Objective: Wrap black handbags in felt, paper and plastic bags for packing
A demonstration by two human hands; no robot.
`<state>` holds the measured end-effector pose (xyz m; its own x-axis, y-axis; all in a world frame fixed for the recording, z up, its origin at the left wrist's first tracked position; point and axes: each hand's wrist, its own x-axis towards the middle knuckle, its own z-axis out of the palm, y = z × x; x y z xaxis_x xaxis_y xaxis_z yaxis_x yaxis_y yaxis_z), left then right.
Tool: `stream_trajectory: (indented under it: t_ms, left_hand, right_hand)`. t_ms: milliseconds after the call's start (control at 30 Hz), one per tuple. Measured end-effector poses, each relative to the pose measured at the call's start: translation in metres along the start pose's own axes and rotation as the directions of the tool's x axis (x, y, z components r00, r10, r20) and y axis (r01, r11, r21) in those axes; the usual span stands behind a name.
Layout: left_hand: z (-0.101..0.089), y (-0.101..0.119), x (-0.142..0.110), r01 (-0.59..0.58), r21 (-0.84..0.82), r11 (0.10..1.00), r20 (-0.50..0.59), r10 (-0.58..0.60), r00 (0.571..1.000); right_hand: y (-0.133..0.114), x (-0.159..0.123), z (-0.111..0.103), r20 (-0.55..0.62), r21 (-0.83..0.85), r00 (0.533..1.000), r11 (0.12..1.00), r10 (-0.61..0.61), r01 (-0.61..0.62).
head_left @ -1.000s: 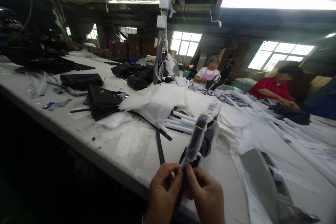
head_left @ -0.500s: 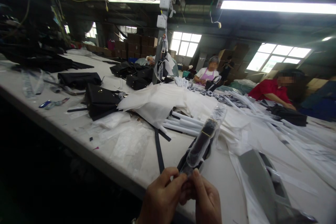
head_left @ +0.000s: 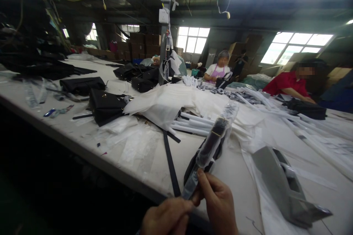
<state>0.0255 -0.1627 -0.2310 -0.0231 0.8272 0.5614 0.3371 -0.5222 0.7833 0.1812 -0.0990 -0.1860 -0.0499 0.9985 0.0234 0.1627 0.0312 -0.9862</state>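
A black strap in a clear plastic sleeve (head_left: 212,141) rises from my hands toward the middle of the table. My right hand (head_left: 217,203) pinches its lower end with thumb and fingers. Low in the picture, my left hand (head_left: 164,220) is curled next to it, its fingertips at the bottom of the sleeve. Another bare black strap (head_left: 171,163) lies flat on the white table (head_left: 82,139) just left of the sleeved one.
Black handbags (head_left: 106,104) and a heap of white paper and wrapped straps (head_left: 176,104) cover the table. A grey metal tape dispenser (head_left: 284,185) stands at the right. Two people (head_left: 289,82) work across the table. A pole with sockets (head_left: 164,18) rises mid-table.
My left hand has slid down toward the lower edge of the picture, and the sleeve's lower end now shows between the hands. The strap tilts a little more to the right.
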Motion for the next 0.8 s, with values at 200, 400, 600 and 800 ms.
stream_trajectory:
  t_ms: [200,400,600,800]
  left_hand:
    - [-0.002,0.014,0.047,0.583,-0.385,0.715,0.159,-0.571,0.806]
    - [0.023,0.012,0.053,0.692,-0.518,0.503,0.393,-0.578,0.715]
    - [0.032,0.003,0.048,0.675,-0.517,0.526,0.269,-0.649,0.712]
    - [0.034,0.002,0.048,0.661,-0.421,0.621,0.140,-0.676,0.724]
  right_hand:
    - [0.009,0.001,-0.002,-0.003,-0.061,0.997,0.995,-0.074,0.074]
    - [0.010,0.004,-0.005,0.008,-0.109,0.992,0.986,-0.125,0.125]
    - [0.002,0.004,-0.007,-0.003,-0.097,0.999,0.994,-0.051,0.051]
    - [-0.003,-0.010,-0.050,-0.039,-0.187,0.992,0.976,-0.122,0.113]
